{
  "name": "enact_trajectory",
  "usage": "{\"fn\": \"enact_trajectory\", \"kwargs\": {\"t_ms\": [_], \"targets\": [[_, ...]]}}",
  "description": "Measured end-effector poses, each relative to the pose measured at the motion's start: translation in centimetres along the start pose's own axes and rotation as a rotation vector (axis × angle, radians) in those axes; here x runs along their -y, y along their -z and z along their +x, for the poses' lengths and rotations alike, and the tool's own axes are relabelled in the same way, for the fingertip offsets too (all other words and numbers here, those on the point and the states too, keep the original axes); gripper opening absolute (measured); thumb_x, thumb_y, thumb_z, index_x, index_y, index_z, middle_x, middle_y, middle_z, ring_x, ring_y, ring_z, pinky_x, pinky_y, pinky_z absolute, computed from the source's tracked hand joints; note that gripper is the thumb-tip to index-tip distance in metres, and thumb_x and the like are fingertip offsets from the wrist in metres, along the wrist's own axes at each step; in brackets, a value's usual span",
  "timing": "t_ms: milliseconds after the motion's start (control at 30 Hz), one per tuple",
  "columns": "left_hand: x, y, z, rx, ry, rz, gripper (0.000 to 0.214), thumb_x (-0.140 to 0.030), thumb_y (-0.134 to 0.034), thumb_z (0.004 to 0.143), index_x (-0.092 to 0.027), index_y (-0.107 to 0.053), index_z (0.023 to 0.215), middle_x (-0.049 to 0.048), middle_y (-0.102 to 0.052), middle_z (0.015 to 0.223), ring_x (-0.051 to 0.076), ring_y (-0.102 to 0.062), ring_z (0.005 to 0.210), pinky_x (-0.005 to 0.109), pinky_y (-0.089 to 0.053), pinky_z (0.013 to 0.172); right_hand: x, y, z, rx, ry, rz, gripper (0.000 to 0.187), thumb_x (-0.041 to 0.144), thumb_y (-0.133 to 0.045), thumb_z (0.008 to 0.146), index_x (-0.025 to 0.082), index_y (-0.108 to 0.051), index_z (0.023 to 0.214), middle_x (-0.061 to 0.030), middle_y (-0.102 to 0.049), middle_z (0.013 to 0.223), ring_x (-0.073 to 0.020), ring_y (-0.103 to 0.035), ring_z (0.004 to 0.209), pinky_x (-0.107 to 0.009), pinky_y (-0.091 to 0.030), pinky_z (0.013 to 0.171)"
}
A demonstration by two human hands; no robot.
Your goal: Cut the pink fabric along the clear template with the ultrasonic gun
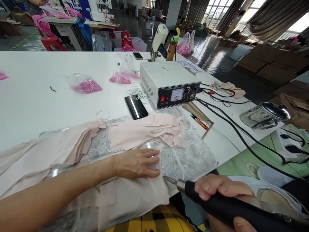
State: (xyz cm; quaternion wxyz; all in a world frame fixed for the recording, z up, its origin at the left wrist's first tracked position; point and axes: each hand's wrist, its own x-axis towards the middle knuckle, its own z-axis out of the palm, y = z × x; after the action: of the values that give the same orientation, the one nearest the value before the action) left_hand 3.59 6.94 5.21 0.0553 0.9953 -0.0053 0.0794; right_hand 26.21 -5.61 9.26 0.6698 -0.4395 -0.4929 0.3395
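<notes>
My left hand [138, 162] lies flat, fingers spread, on a pale pink fabric piece [135, 195] near the front edge of the table. In my right hand [224, 187] is an ultrasonic cutter [193, 190] with a black handle and a metal tip. The tip points left, close beside the fabric's right edge; whether it touches the cloth I cannot tell. Behind my left hand lies a bunch of pink fabric strips [145, 130]. More layered pink fabric [60, 146] spreads to the left. Under the cloth is a grey marbled sheet [193, 154].
A white generator box [169, 74] with a dial stands behind, its black cables [229, 119] running right. Nearby are a phone [135, 107], an orange-handled tool [200, 121], a lidded metal mug [263, 115] and bags of pink pieces [87, 85]. A white hand-held machine [159, 37] stands farther back.
</notes>
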Motion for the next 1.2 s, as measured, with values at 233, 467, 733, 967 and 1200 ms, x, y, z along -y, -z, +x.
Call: {"fn": "enact_trajectory", "kwargs": {"t_ms": [233,467,733,967,1200], "targets": [[0.0,-0.1,0.0,-0.014,0.000,0.012,0.023,-0.017,-0.049,0.098,-0.014,-0.061,0.117,0.0162,-0.061,0.118,0.034,-0.044,0.135,0.043,-0.044,0.109,-1.1,-0.3,0.8,0.030,0.063,0.012,0.017,0.037,-0.054,0.080,0.028,-0.060,0.093,-0.0032,-0.059,0.073,-0.0211,-0.056,0.066,-0.039,-0.055,0.060],[0.0,-0.3,0.0,-0.046,-0.004,0.020,0.022,-0.017,-0.052,0.097,-0.014,-0.061,0.116,0.0171,-0.062,0.116,0.033,-0.046,0.133,0.043,-0.044,0.109,-1.5,-0.3,1.0,0.025,0.089,-0.006,0.017,0.036,-0.053,0.079,0.029,-0.061,0.093,-0.0053,-0.059,0.071,-0.0234,-0.057,0.064,-0.041,-0.054,0.057],[-0.1,-0.2,-0.1,-0.043,0.001,0.026,0.024,-0.017,-0.047,0.098,-0.015,-0.061,0.117,0.0157,-0.062,0.115,0.033,-0.046,0.132,0.043,-0.042,0.110,-1.0,-1.0,0.9,0.012,0.046,-0.035,0.010,0.033,-0.053,0.082,0.029,-0.060,0.089,-0.0050,-0.058,0.072,-0.0229,-0.057,0.068,-0.041,-0.055,0.060],[-0.1,-0.2,-0.1,-0.039,0.009,0.003,0.023,-0.018,-0.048,0.098,-0.014,-0.061,0.117,0.0158,-0.061,0.116,0.033,-0.045,0.133,0.043,-0.042,0.109,-1.8,-0.3,1.5,0.052,0.084,0.041,0.015,0.034,-0.054,0.082,0.027,-0.061,0.093,-0.0055,-0.059,0.074,-0.0220,-0.057,0.066,-0.041,-0.054,0.059],[-0.1,-0.4,-0.1,-0.027,0.023,0.014,0.024,-0.017,-0.046,0.099,-0.015,-0.062,0.117,0.0150,-0.061,0.118,0.034,-0.044,0.134,0.043,-0.041,0.110,-2.5,-0.2,2.1,0.079,0.087,0.096,0.015,0.033,-0.056,0.085,0.025,-0.061,0.096,-0.0050,-0.062,0.081,-0.0190,-0.058,0.068,-0.038,-0.055,0.064]]}}
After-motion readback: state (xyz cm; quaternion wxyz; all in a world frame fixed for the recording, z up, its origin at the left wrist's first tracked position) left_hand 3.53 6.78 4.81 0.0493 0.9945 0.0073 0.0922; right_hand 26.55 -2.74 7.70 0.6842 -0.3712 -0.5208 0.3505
